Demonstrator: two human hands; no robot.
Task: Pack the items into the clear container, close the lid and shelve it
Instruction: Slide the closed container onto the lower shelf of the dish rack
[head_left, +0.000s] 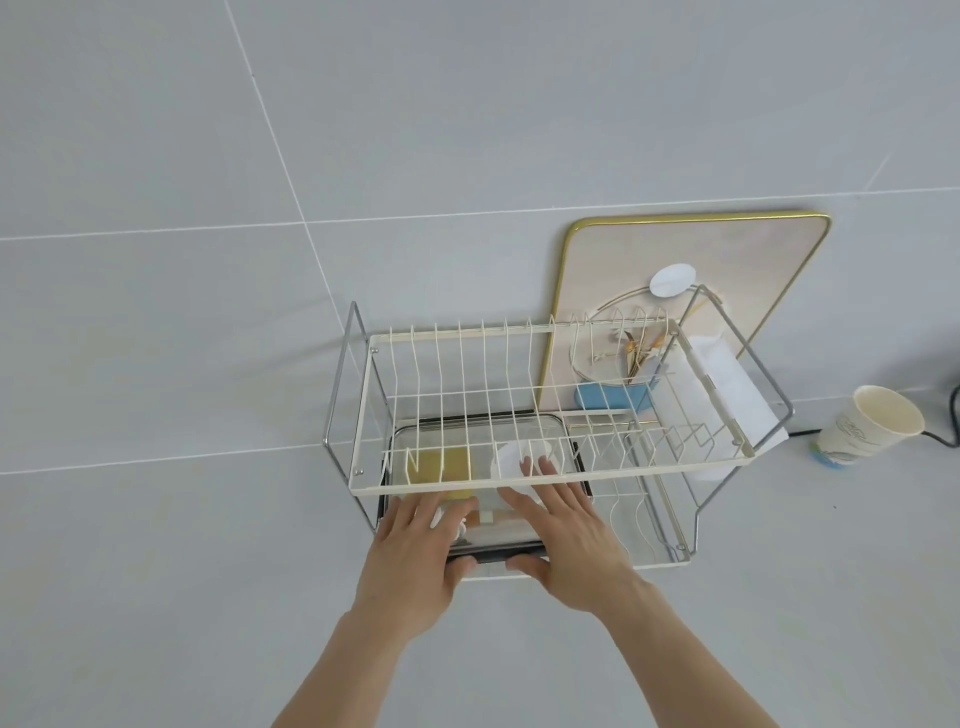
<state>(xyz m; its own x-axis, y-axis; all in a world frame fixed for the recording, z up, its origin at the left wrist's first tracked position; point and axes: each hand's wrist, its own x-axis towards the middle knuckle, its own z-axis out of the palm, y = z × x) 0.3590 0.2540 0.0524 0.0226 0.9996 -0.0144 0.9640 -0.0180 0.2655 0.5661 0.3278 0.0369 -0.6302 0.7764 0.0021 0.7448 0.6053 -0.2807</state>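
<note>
Two bare forearms come up from the bottom edge and meet at the front of the rack. The left hand (421, 545) lies palm down on the lid of the clear container (483, 525), with the fingers spread a little over the top and the thumb hooked under the dark front edge. The right hand (563, 540) lies flat in the same way, its fingers close together and reaching toward the upper tier, its thumb also bent around the front rim. So both hands clamp the container between fingers and thumb.

The container sits on the lower level of the two-tier wire dish rack (519, 467), on the left part, with its lid on. Through the clear lid a yellow item (447, 465) and a white round item (519, 457) are visible.

On the upper tier, at the right, lies a blue sponge (605, 397). Behind the rack a board with a gold rim (727, 260) leans against the wall. To the right of the rack a paper cup (867, 431) stands on the grey surface (156, 571), well apart from the hands. The wall (467, 104) has large grey tiles.
</note>
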